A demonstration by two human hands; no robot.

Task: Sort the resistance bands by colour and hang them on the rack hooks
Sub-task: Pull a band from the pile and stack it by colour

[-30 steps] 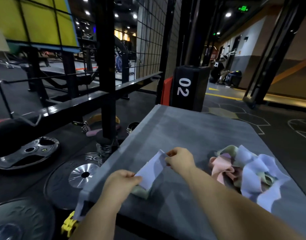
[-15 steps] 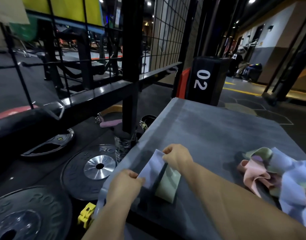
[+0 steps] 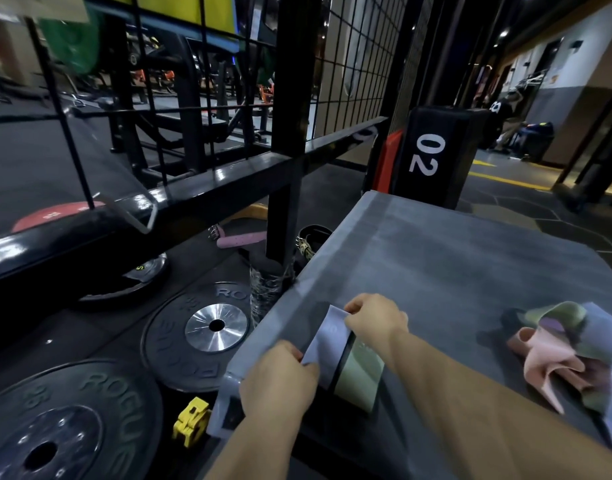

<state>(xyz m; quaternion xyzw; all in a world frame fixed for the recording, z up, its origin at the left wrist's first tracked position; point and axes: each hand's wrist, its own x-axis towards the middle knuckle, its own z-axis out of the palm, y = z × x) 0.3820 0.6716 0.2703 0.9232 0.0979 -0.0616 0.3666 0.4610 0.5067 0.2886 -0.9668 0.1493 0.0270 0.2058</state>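
Our left hand and right hand hold one lilac band between them, over the near left corner of the grey box. The left fingers are curled, thumb against forefinger, pinching the band's near end. The right fingers are bunched together, pinching its far end, so the band runs flat and slanted from one pinch to the other. We cannot tell whether it touches the box.

Just right of the lilac band, under the right wrist, a green band lies flat on the box. A thin dark strip shows between the two bands. Well to the right of the right fingers, a loose pile of pink, green and lilac bands sits tangled on the box.

Left of the left fingers, down on the floor, a yellow clamp lies between two black plates. Beyond both hands the black rack rises with its wire grid. Beyond the right fingers, past the far edge of the box, stands a black block marked 02.
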